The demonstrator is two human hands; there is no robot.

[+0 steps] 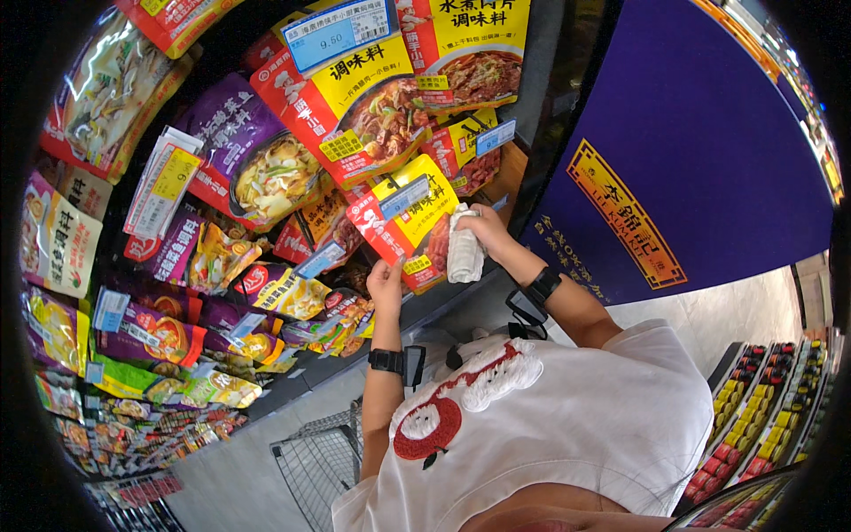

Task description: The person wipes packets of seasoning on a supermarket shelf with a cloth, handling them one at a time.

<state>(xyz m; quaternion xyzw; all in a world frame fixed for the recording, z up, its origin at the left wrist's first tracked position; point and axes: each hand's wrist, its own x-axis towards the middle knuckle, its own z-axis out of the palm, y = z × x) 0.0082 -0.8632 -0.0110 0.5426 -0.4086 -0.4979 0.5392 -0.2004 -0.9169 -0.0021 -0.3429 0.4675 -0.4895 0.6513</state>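
A red and yellow seasoning packet [389,233] hangs at the front of a rack, with a blue and white price tag [405,197] over its upper part. My left hand [385,284] pinches the packet's lower left edge between thumb and fingers. In my right hand [488,233] is a folded white cloth [465,247], held against the packet's right side. A larger red and yellow packet [372,126] hangs just above, partly behind another price tag [338,34]. Beside it, to the left, is a purple packet [229,133] with a picture of a fish dish.
Several more packets [163,332] hang in rows along the rack's left. A dark blue panel [691,133] with gold lettering stands on the right. Below left, a wire shopping cart [319,465] is on the grey floor [246,475]. Shelves of jars [751,412] line the lower right.
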